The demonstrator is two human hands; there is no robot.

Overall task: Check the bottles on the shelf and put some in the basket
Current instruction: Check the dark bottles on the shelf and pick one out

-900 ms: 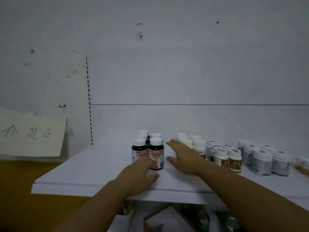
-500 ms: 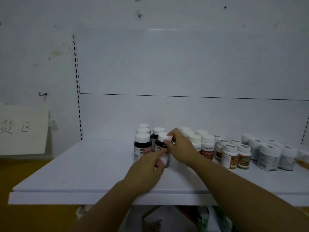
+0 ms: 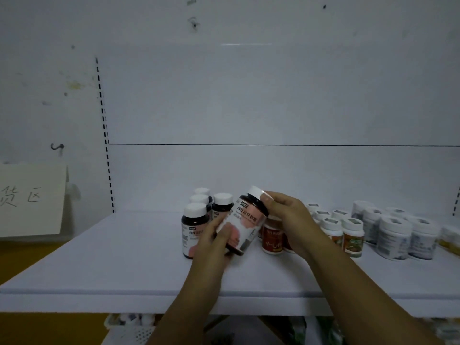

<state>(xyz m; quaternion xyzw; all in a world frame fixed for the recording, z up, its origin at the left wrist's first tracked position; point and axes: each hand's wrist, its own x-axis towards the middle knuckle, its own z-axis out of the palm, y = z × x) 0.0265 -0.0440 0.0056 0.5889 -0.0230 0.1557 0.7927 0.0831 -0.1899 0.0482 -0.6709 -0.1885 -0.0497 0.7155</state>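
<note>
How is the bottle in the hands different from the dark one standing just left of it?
The held bottle is tilted, cap toward the right; the standing bottle is upright. The held bottle is gripped by the left hand round its body and the right hand at its cap; the standing bottle rests on the shelf. Both are dark with white caps and pink labels.

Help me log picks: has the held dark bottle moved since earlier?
Yes. The bottle rose off the shelf and tilted, cap rightward, held by the left hand and right hand.
</note>
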